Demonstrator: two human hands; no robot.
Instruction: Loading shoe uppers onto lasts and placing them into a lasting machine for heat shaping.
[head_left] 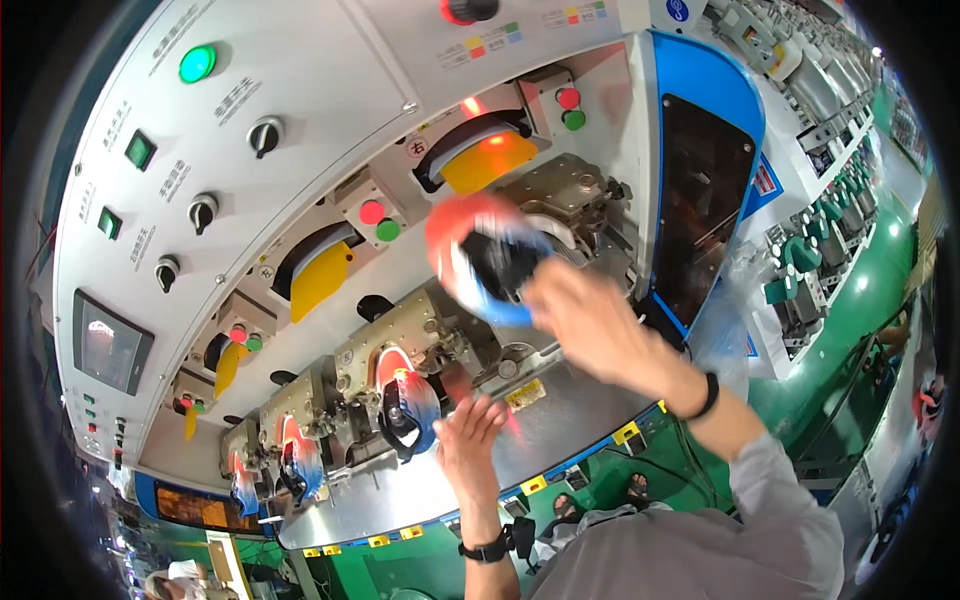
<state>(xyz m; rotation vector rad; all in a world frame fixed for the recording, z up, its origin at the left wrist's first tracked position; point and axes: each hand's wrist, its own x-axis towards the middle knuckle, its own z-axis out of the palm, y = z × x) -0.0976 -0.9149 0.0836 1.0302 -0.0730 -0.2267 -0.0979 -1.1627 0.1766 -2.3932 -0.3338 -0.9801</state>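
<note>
My right hand (583, 322) grips a red, white and blue shoe upper (478, 255), blurred by motion, held in front of the rightmost metal clamp station (570, 195) of a large machine. My left hand (468, 445) is open with fingers spread, just to the right of another red and blue shoe upper (405, 405) seated on the neighbouring station. It touches nothing that I can see. Both wrists wear dark bands.
The white control panel (230, 90) carries knobs, green and red buttons, a small screen (108, 342) and yellow guards (322, 278). More shoe uppers (300, 462) sit on stations at the lower left. A steel ledge (560, 410) runs below. A green conveyor line (850, 250) stretches away on the right.
</note>
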